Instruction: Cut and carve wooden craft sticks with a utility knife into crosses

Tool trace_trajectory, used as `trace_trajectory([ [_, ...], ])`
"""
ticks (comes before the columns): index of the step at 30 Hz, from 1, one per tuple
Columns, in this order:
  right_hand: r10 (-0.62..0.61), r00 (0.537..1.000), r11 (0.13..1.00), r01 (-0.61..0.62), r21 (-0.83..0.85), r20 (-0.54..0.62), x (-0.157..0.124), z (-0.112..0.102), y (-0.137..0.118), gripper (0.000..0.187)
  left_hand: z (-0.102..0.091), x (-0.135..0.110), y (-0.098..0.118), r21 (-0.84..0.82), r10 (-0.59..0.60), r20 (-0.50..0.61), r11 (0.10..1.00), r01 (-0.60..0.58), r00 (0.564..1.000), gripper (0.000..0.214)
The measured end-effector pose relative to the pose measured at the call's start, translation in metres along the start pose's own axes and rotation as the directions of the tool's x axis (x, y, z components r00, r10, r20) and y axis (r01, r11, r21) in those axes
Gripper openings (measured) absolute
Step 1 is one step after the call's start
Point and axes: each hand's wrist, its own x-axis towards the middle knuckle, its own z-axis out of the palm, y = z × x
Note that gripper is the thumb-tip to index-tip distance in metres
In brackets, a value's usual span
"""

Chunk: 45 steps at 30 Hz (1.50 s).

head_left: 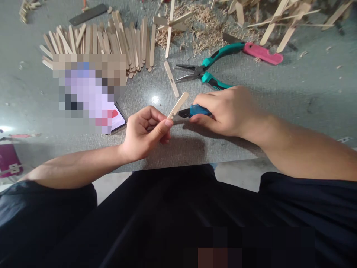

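Note:
My left hand [147,130] pinches a wooden craft stick [178,104] between thumb and fingers. The stick slants up to the right, with a small notch or hole near my thumb. Wrapped in my right hand [228,111] is a blue-handled tool [199,110]; its short dark tip points left, close beside the stick, and most of its handle is hidden by my fingers. Just beyond the held stick, another craft stick [171,80] with a small slot in its middle lies on the table.
Teal-handled needle-nose pliers [199,70] lie spread beside a pink-handled knife [263,53]. A pile of craft sticks [95,39], a phone [119,121] and a dark flat bar [88,14] are at left. Wood shavings [208,28] and crossed-stick assemblies [275,22] occupy the back.

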Motion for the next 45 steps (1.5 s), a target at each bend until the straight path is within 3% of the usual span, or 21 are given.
trace_trajectory([
  [8,-0.092,0.991,0.991,0.082,-0.106,-0.092,-0.003,0.004,-0.008,0.069,-0.002,-0.001,-0.003,-0.039,0.007,-0.011,0.999,-0.008,1.0,0.045],
  [16,-0.134,0.982,0.986,0.119,-0.112,-0.133,-0.004,0.007,-0.009,0.054,-0.001,0.004,-0.01,-0.186,0.034,-0.114,0.981,-0.055,0.993,0.04],
  [21,-0.116,0.969,0.992,0.126,0.031,-0.219,0.003,-0.007,0.013,0.043,-0.003,0.005,-0.012,-0.177,0.079,-0.079,0.98,-0.092,0.994,0.038],
  [24,-0.065,0.951,0.998,0.066,-0.006,-0.303,0.01,-0.014,0.036,0.038,-0.003,0.008,-0.014,-0.148,0.149,-0.11,0.975,-0.165,0.983,0.038],
  [28,0.005,0.972,0.998,-0.02,-0.058,-0.237,0.017,-0.018,0.053,0.043,-0.005,0.012,-0.015,-0.133,0.206,-0.166,0.964,-0.229,0.964,0.036],
  [33,0.111,0.974,0.985,-0.134,-0.11,-0.195,0.016,-0.015,0.049,0.046,-0.009,0.011,-0.016,-0.149,0.22,-0.116,0.96,-0.236,0.968,0.032],
  [39,0.121,0.961,0.957,-0.179,-0.228,-0.249,0.021,0.005,0.06,0.041,-0.011,0.01,-0.015,-0.126,0.217,-0.118,0.965,-0.231,0.969,0.033],
  [45,0.077,0.978,0.952,-0.129,-0.277,-0.192,0.027,0.006,0.072,0.036,-0.013,0.009,-0.015,-0.151,0.186,-0.1,0.968,-0.2,0.977,0.035],
])
